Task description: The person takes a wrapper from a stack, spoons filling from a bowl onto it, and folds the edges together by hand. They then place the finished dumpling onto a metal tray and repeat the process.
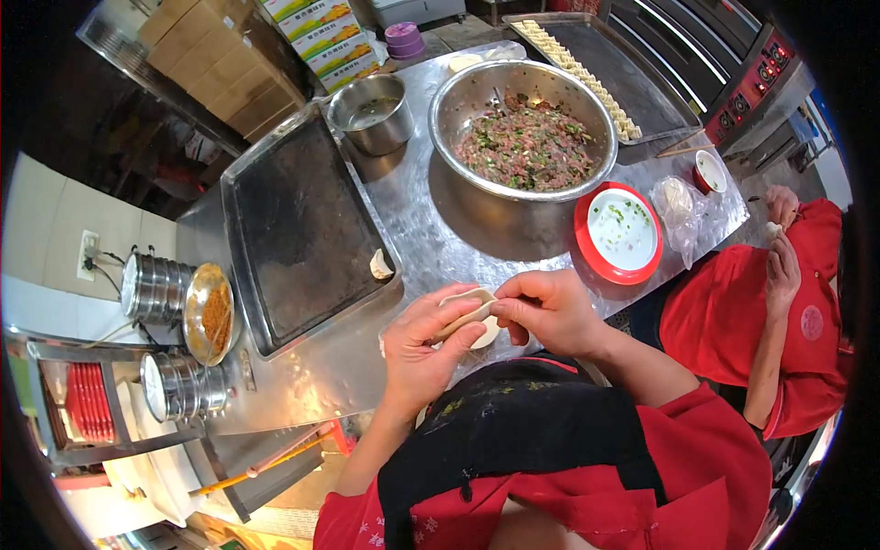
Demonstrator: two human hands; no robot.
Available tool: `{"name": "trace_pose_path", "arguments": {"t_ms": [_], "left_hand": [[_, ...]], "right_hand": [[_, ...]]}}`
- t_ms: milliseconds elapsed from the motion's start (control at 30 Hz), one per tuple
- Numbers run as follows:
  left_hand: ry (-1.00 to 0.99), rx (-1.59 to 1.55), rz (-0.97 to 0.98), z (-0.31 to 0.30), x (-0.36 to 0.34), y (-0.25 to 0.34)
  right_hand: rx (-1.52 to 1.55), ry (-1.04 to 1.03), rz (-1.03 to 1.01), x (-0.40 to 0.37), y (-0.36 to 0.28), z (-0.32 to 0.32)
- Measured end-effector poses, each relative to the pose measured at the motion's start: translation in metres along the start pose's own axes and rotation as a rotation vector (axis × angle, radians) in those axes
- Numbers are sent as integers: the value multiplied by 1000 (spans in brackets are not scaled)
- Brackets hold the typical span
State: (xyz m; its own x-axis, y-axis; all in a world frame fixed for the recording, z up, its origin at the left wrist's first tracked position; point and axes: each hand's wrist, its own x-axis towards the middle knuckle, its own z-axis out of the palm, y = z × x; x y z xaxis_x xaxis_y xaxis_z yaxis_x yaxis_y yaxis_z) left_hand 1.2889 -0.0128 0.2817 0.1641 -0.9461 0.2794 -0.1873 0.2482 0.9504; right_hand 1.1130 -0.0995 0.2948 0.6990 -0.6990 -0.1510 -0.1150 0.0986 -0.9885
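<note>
My left hand is closed around a folded dumpling wrapper, its thumb and fingers on either side. The fingertips of my right hand pinch the wrapper's right edge. Any filling inside is hard to make out. Under my hands, partly hidden, a pale round of dough lies on the steel table. One finished dumpling sits in the near right corner of the dark baking tray, just beyond my left hand. Farther off stands a large steel bowl with minced meat filling and chopped greens in it.
A steel pot stands beside the tray. To the right are a red-rimmed white bowl, a plastic bag and a small bowl. Another tray holds rows of dumplings. A co-worker in red holds something small at the right.
</note>
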Motion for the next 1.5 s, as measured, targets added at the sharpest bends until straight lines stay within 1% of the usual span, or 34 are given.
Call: {"name": "trace_pose_path", "arguments": {"t_ms": [33, 67, 133, 167, 200, 267, 400, 467, 533, 567, 633, 700, 733, 800, 900, 967, 1033, 1133, 1200, 1233, 1300, 1400, 1467, 1500], "left_hand": [[-2, 0, -1, 2, 1, 0], [22, 48, -5, 5, 1, 1], [46, 96, -8, 8, 2, 3], [52, 132, 22, 9, 3, 3], [58, 169, 51, 9, 4, 4], [45, 167, 44, 10, 6, 8], [-15, 198, 63, 10, 9, 7], [-28, 210, 60, 11, 10, 8], [-40, 222, 57, 11, 10, 8], [-6, 223, 54, 12, 11, 8], [28, 223, 52, 12, 10, 7], [83, 136, -15, 12, 8, 4], [87, 135, -16, 11, 8, 5], [11, 227, 41, 9, 10, 9], [-33, 259, 87, 9, 10, 7], [-49, 241, 58, 9, 10, 10], [-66, 223, 29, 8, 10, 10], [-11, 198, 44, 5, 9, 5], [22, 136, -27, 4, 7, 4], [22, 135, -27, 4, 8, 5], [-33, 255, 19, 4, 8, 10], [-64, 222, 15, 5, 8, 12], [-82, 224, 20, 5, 8, 13], [-101, 229, 26, 4, 9, 13]], "right_hand": [[-279, 41, -131, -1, -1, 0], [-279, 41, -130, 1, 4, 1], [-648, 176, -683, 6, 17, 1], [-585, 153, -591, 5, 19, 1], [-583, 150, -592, 3, 16, 2], [-297, 158, -281, -1, 6, 4], [-248, 103, -286, 1, 5, -1], [-382, 145, -432, 3, 9, -2], [-411, 176, -455, 3, 11, 0], [-439, 209, -477, 3, 11, 0], [-452, 201, -478, 2, 6, -1], [-465, 189, -480, 3, 4, -3], [-470, 171, -501, 4, 5, -4], [-475, 148, -519, 4, 6, -4], [-444, 165, -496, 4, 8, -3], [-476, 158, -582, 5, 10, -3], [-472, 154, -565, 2, 9, -3], [-467, 136, -561, 2, 9, -3], [-467, 119, -576, 2, 8, -4], [-467, 112, -577, 3, 9, -4], [-466, 104, -578, 2, 8, -4], [-486, 96, -538, 1, 7, -3], [-477, 101, -603, 1, 11, -3], [-477, 100, -603, 1, 11, -3]]}}
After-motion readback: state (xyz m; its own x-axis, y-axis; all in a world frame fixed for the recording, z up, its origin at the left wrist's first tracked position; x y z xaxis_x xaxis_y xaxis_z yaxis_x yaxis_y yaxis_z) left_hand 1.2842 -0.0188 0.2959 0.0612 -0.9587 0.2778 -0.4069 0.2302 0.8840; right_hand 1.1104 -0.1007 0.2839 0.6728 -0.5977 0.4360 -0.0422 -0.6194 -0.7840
